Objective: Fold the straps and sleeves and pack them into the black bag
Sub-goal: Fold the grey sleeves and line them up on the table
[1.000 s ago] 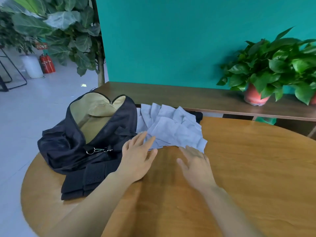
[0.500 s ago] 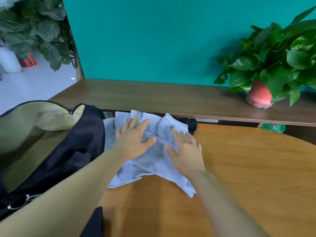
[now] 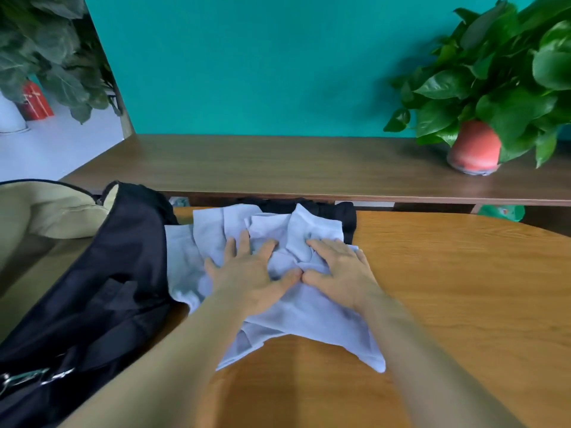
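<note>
Two bare hands pressed down on a heap of pale grey-blue sleeves (image 3: 312,322) lying on the round wooden worktop (image 3: 457,304), just right of the black bag (image 3: 102,288) and touching its side. The heap's long axis ran diagonally, from the far left beside the bag to a pointed corner at the near right. Several separate ends fanned out toward the far edge. The cloth was thin, soft and creased, with overlapping layers, and it was bunched into a ridge between the hands.

The left hand (image 3: 247,279) lay palm down with fingers spread and straight. Its grip was apart and enclosed nothing. The right hand (image 3: 340,273) lay palm down beside it, fingers stretched across the cloth, its grip likewise apart. The two thumbs met tip to tip over the ridge. Motion blur softened both forearms.

The bag stood unzipped at the left, mouth upward, showing a tan lining (image 3: 52,211). A metal clip (image 3: 27,376) hung on its near side. A black fabric item (image 3: 346,216) lay behind the sleeves at the worktop's far edge, partly covered by them.

Beyond the worktop, a dark wooden shelf (image 3: 278,165) ran along a teal wall (image 3: 262,63) and carried a potted plant (image 3: 475,149) in a red pot at the right.
</note>
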### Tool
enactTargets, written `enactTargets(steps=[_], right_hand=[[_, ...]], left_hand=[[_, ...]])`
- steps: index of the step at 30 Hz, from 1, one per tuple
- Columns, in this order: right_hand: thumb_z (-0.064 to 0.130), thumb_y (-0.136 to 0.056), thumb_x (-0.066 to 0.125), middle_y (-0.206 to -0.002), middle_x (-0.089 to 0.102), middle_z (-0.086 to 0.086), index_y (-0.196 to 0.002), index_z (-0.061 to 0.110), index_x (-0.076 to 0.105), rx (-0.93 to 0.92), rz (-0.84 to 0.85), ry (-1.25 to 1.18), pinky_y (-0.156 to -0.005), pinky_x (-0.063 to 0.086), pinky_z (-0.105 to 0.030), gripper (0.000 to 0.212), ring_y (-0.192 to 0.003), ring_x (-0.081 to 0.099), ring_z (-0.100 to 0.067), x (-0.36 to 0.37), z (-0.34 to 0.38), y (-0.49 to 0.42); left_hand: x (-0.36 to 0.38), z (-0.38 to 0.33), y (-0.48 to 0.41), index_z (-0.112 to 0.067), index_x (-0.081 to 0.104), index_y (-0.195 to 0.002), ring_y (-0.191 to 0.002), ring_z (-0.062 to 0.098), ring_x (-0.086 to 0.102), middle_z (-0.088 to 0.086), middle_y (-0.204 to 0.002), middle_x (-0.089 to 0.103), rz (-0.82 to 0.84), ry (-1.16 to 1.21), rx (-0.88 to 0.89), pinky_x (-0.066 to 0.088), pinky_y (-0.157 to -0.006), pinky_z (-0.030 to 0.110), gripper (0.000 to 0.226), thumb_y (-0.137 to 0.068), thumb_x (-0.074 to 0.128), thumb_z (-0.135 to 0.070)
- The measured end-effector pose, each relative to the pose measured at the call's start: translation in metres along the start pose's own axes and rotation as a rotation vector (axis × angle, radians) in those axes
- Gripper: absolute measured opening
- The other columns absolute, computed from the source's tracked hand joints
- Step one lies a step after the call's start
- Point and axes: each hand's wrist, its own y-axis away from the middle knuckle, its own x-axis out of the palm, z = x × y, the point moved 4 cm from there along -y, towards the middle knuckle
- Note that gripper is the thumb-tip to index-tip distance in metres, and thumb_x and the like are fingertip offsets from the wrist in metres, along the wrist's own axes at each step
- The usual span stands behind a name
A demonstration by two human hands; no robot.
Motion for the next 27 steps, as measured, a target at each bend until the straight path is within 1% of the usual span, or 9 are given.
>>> enactTargets(steps=[5,12,15,22,25,27], right_hand=[[0.047,-0.091,0.051,-0.161,0.009,0.015,-0.149,0.044,0.022,0.044,0.096,-0.062,-0.119,-0.009,-0.043,0.065,-0.147,-0.006,-0.002,-0.008,-0.011,0.031],[0.040,-0.095,0.048,-0.161,0.007,0.016,-0.150,0.043,0.020,0.080,0.125,-0.013,-0.119,-0.008,-0.045,0.062,-0.147,-0.007,-0.003,-0.017,-0.013,0.067],[0.037,-0.095,0.046,-0.161,0.007,0.016,-0.150,0.043,0.019,0.094,0.120,0.003,-0.118,-0.008,-0.046,0.062,-0.147,-0.007,-0.004,-0.018,-0.014,0.078],[0.032,-0.097,0.042,-0.162,0.004,0.013,-0.152,0.041,0.015,0.128,0.106,0.024,-0.117,-0.010,-0.044,0.062,-0.148,-0.007,-0.006,-0.018,-0.020,0.099],[0.030,-0.099,0.039,-0.162,0.003,0.013,-0.153,0.039,0.013,0.132,0.097,0.028,-0.117,-0.009,-0.043,0.061,-0.147,-0.007,-0.006,-0.019,-0.021,0.110],[0.029,-0.099,0.037,-0.162,0.000,0.011,-0.154,0.038,0.008,0.135,0.113,0.049,-0.118,-0.009,-0.044,0.063,-0.148,-0.008,-0.008,-0.021,-0.020,0.117]], left_hand=[[0.013,-0.025,0.039,-0.047,0.012,-0.146,-0.148,0.029,-0.010,0.002,-0.162,-0.014,-0.033,0.011,-0.058,0.006,-0.110,0.068,0.081,-0.077,0.024,-0.087],[0.021,-0.048,0.079,-0.043,0.015,-0.147,-0.147,0.035,-0.009,0.007,-0.161,-0.013,-0.065,0.043,-0.104,0.004,-0.108,0.069,0.084,-0.076,0.022,-0.088],[0.021,-0.057,0.090,-0.042,0.015,-0.148,-0.146,0.037,-0.011,0.009,-0.161,-0.014,-0.051,0.060,-0.114,0.001,-0.107,0.070,0.086,-0.077,0.025,-0.088],[0.023,-0.068,0.104,-0.042,0.007,-0.152,-0.146,0.037,-0.017,0.009,-0.160,-0.020,-0.009,0.095,-0.082,-0.004,-0.108,0.070,0.088,-0.079,0.029,-0.085],[0.025,-0.073,0.115,-0.041,0.007,-0.152,-0.146,0.037,-0.017,0.010,-0.160,-0.019,-0.016,0.102,-0.066,-0.004,-0.108,0.070,0.087,-0.079,0.028,-0.085],[0.025,-0.073,0.118,-0.042,0.008,-0.151,-0.147,0.036,-0.015,0.011,-0.161,-0.017,-0.025,0.103,-0.051,-0.002,-0.109,0.069,0.084,-0.081,0.028,-0.083]])
